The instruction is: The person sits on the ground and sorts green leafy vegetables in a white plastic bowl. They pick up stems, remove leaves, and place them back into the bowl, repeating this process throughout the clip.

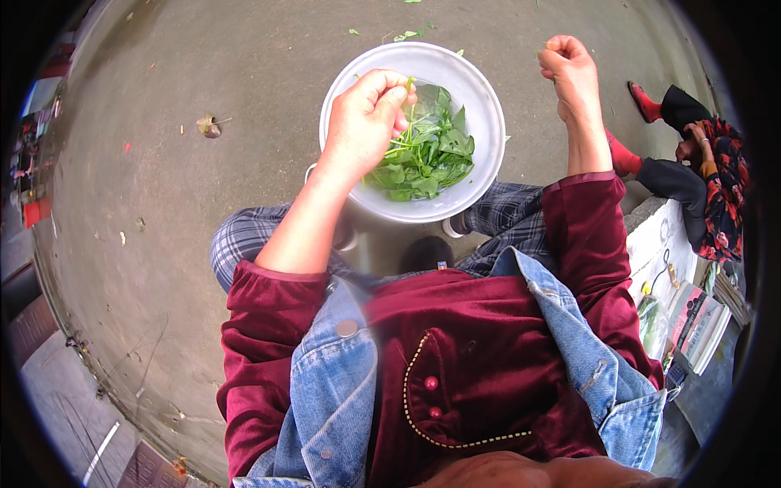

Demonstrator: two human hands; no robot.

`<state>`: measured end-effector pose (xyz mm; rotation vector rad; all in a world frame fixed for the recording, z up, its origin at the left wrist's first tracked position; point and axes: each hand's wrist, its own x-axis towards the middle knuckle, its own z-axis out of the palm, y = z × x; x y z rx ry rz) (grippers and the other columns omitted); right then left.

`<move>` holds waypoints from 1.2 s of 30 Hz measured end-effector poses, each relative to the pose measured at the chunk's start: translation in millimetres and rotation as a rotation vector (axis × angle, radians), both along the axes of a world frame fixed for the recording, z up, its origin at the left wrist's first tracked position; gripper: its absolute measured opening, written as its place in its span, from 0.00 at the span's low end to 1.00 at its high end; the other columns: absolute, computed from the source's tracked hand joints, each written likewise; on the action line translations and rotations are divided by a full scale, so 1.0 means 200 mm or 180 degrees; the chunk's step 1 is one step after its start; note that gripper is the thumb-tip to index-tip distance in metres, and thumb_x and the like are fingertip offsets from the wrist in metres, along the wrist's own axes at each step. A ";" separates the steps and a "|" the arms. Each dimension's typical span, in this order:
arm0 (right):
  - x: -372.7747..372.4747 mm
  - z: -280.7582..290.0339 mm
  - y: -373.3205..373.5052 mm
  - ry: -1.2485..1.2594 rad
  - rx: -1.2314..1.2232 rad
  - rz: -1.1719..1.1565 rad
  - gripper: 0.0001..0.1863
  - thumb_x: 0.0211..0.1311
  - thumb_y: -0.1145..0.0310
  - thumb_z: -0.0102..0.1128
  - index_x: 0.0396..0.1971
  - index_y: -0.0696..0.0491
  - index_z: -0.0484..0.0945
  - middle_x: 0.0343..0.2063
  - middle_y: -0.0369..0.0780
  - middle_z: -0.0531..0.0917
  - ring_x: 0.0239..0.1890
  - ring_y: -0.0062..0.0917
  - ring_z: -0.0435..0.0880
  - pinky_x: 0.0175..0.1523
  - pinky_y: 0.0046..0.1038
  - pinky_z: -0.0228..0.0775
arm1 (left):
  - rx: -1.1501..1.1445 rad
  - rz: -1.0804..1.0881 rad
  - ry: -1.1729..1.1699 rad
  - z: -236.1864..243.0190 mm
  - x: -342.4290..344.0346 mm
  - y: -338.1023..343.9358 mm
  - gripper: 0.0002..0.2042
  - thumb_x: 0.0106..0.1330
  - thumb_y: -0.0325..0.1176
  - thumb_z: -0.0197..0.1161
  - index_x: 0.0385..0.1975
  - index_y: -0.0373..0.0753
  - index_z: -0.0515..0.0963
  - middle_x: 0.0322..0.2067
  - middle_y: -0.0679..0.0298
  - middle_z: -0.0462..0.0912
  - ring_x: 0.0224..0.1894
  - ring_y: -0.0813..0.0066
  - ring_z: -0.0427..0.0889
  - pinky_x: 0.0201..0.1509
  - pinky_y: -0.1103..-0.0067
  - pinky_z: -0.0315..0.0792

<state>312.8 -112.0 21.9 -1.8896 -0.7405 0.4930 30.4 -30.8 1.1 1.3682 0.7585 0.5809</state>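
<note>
A white round basin stands between my knees with green leafy vegetables in it. Over the left part of the basin, my left hand is closed in a pinch on a thin green stem. My right hand is raised to the right of the basin, well apart from it. Its fingers are pressed together, and a tiny green-yellow bit shows at the fingertips, too small to name.
Scraps of green leaf lie on the concrete floor beyond the basin. A dry brown leaf lies to the left. At the right sits another person in red shoes, near a white block and stacked papers.
</note>
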 end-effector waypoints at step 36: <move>-0.52 -0.05 0.01 0.1455 0.0225 0.2061 0.02 0.53 0.74 0.58 0.27 0.55 0.78 0.26 0.30 0.78 0.30 0.12 0.73 0.38 0.18 0.65 | 0.1636 -0.0252 0.0165 -0.06 0.04 -0.03 0.05 0.64 0.24 0.59 0.37 0.32 0.78 0.33 0.62 0.80 0.28 0.78 0.80 0.30 0.83 0.76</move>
